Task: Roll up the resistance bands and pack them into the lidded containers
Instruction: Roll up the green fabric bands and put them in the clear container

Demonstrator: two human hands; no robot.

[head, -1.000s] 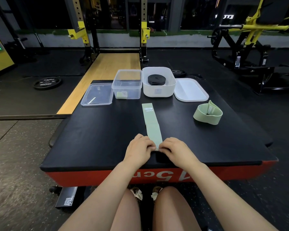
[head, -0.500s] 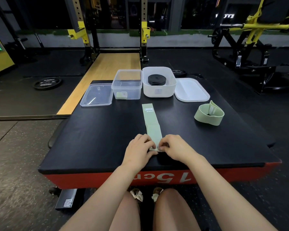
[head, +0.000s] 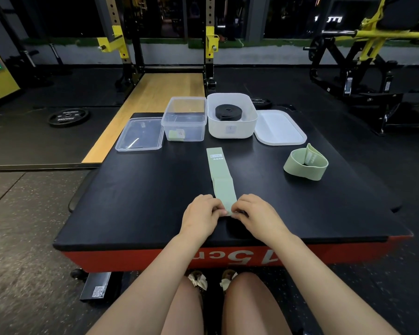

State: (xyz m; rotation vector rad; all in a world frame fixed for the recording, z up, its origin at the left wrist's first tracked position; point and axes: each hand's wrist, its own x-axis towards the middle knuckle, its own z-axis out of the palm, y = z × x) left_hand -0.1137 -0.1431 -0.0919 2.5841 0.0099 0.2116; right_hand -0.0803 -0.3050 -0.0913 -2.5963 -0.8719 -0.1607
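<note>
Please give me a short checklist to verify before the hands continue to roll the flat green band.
1. Left hand and right hand both pinch the near end of the flat green band: ok.
2. Band lies straight: ok.
3. Roll tight: cannot tell, fingers hide it.
4. Clear container open, its lid beside it: ok.
5. Room inside, one small green roll there: ok.
6. Loose green band rolled: not ok.
</note>
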